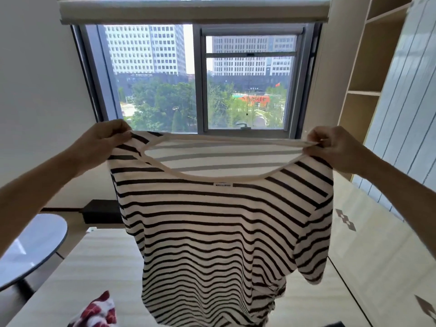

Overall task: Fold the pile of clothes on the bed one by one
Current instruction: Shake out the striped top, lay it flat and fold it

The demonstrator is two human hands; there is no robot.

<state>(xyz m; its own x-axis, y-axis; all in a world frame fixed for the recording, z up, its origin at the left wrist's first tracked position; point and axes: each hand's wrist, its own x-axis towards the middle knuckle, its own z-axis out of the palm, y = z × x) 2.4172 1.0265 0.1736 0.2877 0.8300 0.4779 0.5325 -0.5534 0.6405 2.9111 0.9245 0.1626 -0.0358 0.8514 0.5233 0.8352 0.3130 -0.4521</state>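
Holding the striped T-shirt up by its shoulders, you have it hanging full length in the middle of the frame, in front of the window. Your left hand, at centre left, pinches one shoulder with curled fingers. Your right hand, at centre right, pinches the other the same way, and the neckline sags open between them.

What the next move turns on: the shirt's long axis runs straight down from your fingers toward the bed, which fills the lower part of the frame. The hem drops to the bottom edge, so I cannot tell whether it touches the bed. Your hands sit at about the same height, so neither looks nearer. I judge that you should lower both together and lay the shirt flat.

One sleeve hangs loose at lower right. A red and white garment lies on the bed at lower left, near the hem; set the shirt down apart from it.
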